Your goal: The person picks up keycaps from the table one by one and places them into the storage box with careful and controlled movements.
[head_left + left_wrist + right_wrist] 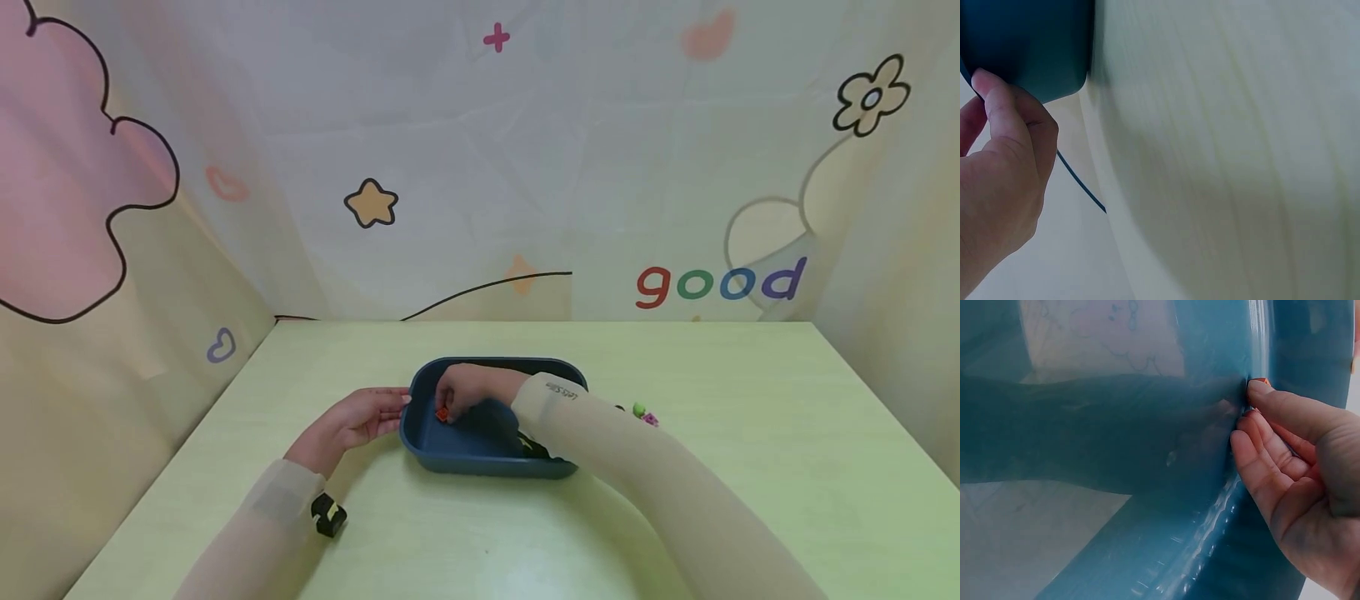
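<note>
A dark blue rectangular tub [480, 465] with rounded corners rests on the table. At its left end, my left hand [369, 418] pinches the rim between thumb and fingers; the thumb [1000, 103] lies over the edge in the left wrist view. My right hand [463, 390] reaches down inside the tub, close to its left end. Between the thumb and fingertips it pinches a small orange-red piece [442, 413], mostly covered by the fingers. In the right wrist view, only a corner of this piece [1263, 380] shows beside the thumb, right at the tub's glossy floor.
Right of the tub, partly behind the right forearm, lie a small green piece [639, 409], a pink-purple piece [650, 420] and a dark one [619, 408]. Pale table [750, 400] surrounds the tub. A printed curtain [480, 167] hangs along the back and sides.
</note>
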A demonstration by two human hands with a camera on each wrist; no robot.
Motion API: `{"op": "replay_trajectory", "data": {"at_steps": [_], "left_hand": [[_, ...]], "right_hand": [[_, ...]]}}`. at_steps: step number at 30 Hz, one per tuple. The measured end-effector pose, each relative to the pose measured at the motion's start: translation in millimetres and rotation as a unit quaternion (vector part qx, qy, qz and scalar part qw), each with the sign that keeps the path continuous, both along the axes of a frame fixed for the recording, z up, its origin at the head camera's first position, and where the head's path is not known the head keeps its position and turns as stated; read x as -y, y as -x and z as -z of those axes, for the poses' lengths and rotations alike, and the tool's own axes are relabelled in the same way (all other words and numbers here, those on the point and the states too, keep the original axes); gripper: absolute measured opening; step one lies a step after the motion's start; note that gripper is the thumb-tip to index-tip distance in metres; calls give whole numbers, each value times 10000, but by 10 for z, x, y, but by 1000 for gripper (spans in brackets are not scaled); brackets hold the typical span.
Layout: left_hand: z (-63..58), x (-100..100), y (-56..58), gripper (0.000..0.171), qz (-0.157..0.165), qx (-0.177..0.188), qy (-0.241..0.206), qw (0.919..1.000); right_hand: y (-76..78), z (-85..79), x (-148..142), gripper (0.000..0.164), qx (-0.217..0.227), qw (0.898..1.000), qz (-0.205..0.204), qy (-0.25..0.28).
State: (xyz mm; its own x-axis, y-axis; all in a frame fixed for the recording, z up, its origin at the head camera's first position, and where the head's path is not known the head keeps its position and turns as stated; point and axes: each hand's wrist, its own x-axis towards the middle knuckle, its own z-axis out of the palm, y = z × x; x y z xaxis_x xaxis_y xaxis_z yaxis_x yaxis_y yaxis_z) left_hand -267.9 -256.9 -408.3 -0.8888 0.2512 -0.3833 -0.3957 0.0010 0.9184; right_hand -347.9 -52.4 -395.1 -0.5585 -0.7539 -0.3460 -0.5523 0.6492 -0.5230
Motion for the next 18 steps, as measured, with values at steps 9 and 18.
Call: {"op": "replay_trajectory", "data": {"at_steps": [9,18], "left_hand": [[9,6,2,55,-4,-36,-6,10000],[38,25,-1,55,71,-119,36,9999]], "right_hand": [[5,-13,3,24,12,10000,-36,-62],[-1,-45,15,28,6,9997,-131,-196]]}}
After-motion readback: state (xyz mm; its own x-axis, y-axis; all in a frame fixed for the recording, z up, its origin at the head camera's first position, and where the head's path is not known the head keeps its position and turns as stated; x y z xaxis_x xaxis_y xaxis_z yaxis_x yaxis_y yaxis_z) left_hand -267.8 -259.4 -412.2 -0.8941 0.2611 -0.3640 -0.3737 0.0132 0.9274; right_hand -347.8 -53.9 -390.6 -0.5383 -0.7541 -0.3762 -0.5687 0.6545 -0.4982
